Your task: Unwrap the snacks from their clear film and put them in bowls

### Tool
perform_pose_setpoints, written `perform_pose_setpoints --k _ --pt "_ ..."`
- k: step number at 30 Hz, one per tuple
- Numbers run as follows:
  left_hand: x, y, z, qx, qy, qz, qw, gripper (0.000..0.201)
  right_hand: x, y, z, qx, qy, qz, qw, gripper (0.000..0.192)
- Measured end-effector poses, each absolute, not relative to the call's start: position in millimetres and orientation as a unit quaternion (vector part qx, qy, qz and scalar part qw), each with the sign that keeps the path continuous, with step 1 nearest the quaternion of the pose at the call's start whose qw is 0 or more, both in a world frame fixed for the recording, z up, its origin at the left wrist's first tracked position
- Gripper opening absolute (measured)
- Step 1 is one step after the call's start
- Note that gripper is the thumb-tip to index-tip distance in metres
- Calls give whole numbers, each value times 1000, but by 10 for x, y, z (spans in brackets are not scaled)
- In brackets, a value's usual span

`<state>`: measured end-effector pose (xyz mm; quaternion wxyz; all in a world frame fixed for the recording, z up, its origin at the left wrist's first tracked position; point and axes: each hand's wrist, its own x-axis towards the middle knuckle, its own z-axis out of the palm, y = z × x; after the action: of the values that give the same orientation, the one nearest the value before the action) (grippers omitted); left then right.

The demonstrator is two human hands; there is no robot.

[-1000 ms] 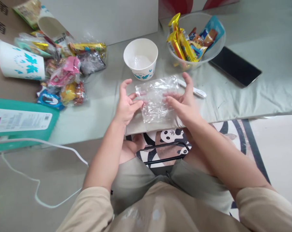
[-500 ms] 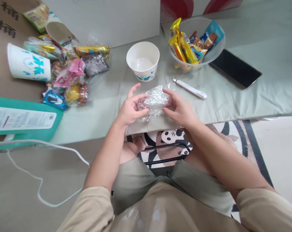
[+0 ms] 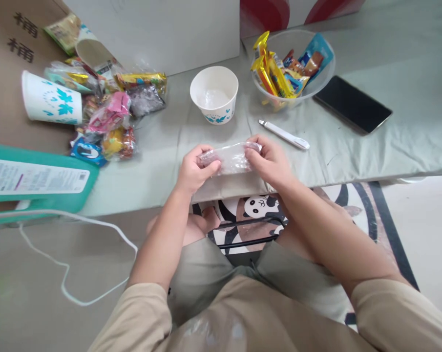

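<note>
A clear, crinkled piece of plastic film (image 3: 230, 159) is stretched between my two hands near the table's front edge. My left hand (image 3: 196, 168) is closed on its left end, the thumb lying on top. On the right end, my right hand (image 3: 266, 159) pinches the film between thumb and fingers. Just beyond them stands a white paper bowl (image 3: 215, 93) with blue leaf prints, holding something clear that I cannot make out. To the right of the bowl lies a white utility knife (image 3: 284, 134).
A clear plastic bowl (image 3: 328, 80) of wrapped snacks stands at the back right, beside a black phone (image 3: 354, 104). Packaged snacks (image 3: 109, 112) and a tipped paper cup (image 3: 52, 98) lie on the left. A green container (image 3: 59, 200) and white cable (image 3: 96, 219) are nearer me.
Both hands have closed on the plastic film, where before their fingers were spread around it. The film is now drawn into a narrower, flatter strip.
</note>
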<state>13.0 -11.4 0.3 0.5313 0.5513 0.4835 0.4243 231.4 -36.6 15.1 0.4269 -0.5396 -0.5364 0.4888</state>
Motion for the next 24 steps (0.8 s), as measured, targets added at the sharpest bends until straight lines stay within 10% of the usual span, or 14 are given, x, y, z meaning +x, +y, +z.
perform_pose_setpoints --k 4,11,24 --pt "173 -227 -42 429 528 468 564 49 2283 -320 44 -495 -498 555 447 42" --pt "265 -509 121 491 542 338 592 46 2227 -334 -35 -468 -517 501 512 26" --pt "596 -355 298 315 522 436 662 29 2263 -582 37 -413 -819 164 363 29"
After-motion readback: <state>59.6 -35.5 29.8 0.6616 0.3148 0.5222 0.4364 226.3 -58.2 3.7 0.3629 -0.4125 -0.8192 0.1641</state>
